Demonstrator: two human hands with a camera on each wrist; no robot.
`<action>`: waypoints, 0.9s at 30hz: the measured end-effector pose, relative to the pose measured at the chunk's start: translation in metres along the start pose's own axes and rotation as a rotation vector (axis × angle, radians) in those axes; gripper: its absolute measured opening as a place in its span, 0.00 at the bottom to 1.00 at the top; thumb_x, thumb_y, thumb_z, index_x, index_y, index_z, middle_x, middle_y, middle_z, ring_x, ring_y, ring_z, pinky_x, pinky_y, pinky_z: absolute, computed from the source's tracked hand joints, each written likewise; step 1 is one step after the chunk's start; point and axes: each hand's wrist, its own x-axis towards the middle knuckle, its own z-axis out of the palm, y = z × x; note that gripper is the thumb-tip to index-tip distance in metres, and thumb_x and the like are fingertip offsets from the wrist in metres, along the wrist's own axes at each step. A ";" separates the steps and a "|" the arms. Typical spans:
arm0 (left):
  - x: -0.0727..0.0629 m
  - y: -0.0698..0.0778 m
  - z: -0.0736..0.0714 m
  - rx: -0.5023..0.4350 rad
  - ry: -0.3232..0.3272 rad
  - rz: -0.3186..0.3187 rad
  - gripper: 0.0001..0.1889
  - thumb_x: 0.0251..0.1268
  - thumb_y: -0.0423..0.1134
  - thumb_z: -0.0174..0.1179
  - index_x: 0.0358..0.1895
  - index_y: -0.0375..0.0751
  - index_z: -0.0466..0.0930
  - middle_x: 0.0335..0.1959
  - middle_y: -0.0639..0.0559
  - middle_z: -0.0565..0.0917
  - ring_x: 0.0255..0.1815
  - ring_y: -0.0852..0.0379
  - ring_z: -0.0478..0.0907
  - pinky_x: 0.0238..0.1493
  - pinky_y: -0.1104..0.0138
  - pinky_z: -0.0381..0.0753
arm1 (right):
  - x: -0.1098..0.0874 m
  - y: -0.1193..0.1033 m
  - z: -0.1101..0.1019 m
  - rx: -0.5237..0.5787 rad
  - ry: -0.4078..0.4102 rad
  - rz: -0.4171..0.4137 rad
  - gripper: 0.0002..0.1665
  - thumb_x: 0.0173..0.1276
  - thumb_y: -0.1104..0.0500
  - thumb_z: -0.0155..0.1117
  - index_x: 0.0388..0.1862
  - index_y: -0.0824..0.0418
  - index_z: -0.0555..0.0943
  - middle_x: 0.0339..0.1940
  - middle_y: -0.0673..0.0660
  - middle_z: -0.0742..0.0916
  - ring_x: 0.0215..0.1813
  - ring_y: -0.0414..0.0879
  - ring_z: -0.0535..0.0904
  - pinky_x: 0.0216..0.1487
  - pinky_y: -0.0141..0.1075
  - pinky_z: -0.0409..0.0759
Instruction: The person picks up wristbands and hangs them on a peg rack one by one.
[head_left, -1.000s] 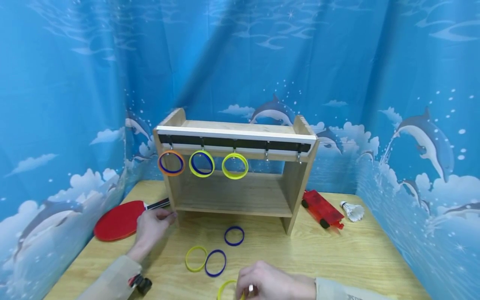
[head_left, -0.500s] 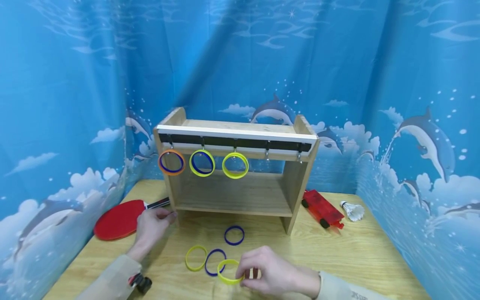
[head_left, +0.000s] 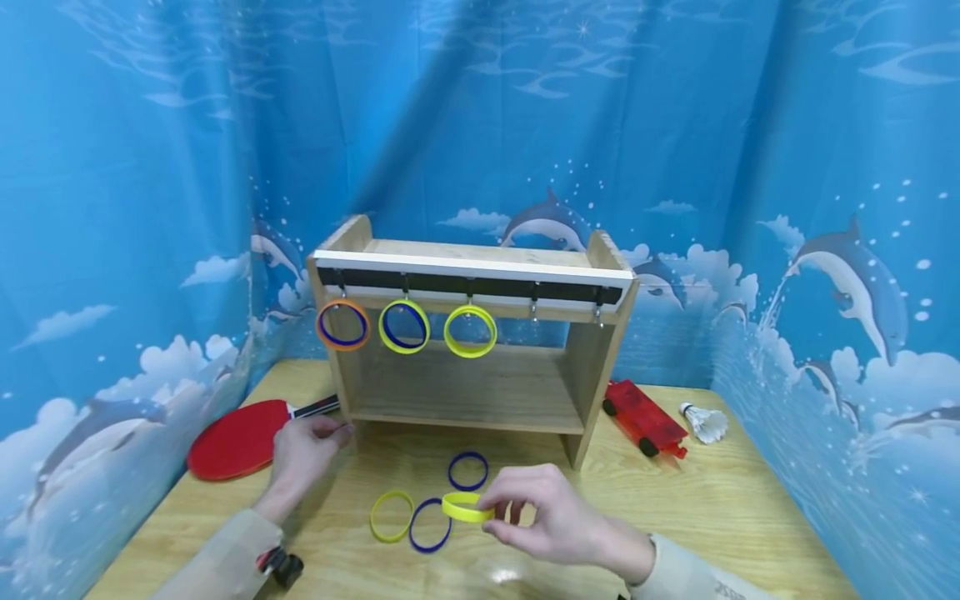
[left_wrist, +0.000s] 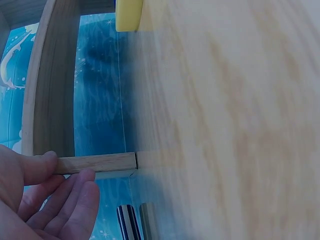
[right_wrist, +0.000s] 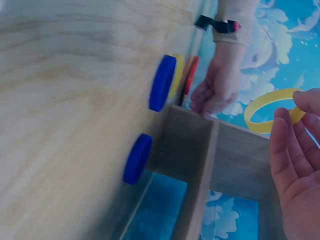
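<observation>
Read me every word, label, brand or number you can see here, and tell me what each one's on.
No text can be read clearly.
Right sleeve: dark marks that look like lettering, too small and blurred to read.
Yellow ring in the right hand: no text visible.

The pale left sleeve bears a black-and-red wrist device — the right sleeve, dark lettering.

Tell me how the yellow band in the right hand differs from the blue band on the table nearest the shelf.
The yellow band is bright in colour, while the blue band is dark. The right hand pinches the yellow band above the table, while the blue band lies on the table, untouched. Both are thin, round rings.
</observation>
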 end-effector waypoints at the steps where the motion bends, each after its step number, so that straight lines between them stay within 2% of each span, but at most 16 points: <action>1: 0.000 0.000 0.000 0.001 -0.002 -0.002 0.13 0.75 0.44 0.75 0.47 0.36 0.95 0.44 0.38 0.97 0.42 0.47 0.90 0.40 0.63 0.80 | 0.002 -0.001 -0.002 0.003 0.016 0.005 0.21 0.65 0.74 0.80 0.53 0.58 0.89 0.40 0.54 0.95 0.36 0.37 0.92 0.35 0.16 0.83; 14: 0.000 0.000 0.000 0.001 -0.012 -0.011 0.13 0.76 0.44 0.74 0.48 0.36 0.95 0.45 0.37 0.96 0.42 0.48 0.89 0.39 0.64 0.80 | 0.021 -0.002 -0.030 0.038 0.239 0.045 0.20 0.61 0.78 0.79 0.49 0.63 0.90 0.35 0.57 0.93 0.31 0.42 0.89 0.33 0.25 0.87; 19: 0.001 -0.001 -0.001 -0.002 -0.021 -0.009 0.13 0.76 0.44 0.73 0.49 0.36 0.95 0.45 0.38 0.97 0.41 0.49 0.88 0.39 0.64 0.80 | 0.024 -0.001 -0.040 0.081 0.319 0.123 0.18 0.62 0.80 0.77 0.49 0.65 0.90 0.35 0.60 0.93 0.30 0.43 0.90 0.31 0.29 0.88; 25: 0.001 -0.003 0.000 0.001 -0.028 -0.013 0.13 0.76 0.44 0.73 0.49 0.37 0.95 0.45 0.38 0.97 0.42 0.49 0.88 0.40 0.64 0.80 | 0.029 -0.003 -0.050 0.135 0.426 0.216 0.18 0.64 0.83 0.73 0.50 0.70 0.89 0.32 0.65 0.92 0.30 0.38 0.89 0.30 0.30 0.88; 27: 0.001 -0.002 -0.001 0.000 -0.029 -0.010 0.13 0.76 0.44 0.73 0.49 0.36 0.95 0.46 0.38 0.96 0.42 0.49 0.88 0.39 0.64 0.80 | 0.031 -0.004 -0.053 0.168 0.466 0.248 0.17 0.67 0.83 0.71 0.52 0.72 0.88 0.34 0.63 0.93 0.31 0.37 0.89 0.31 0.31 0.88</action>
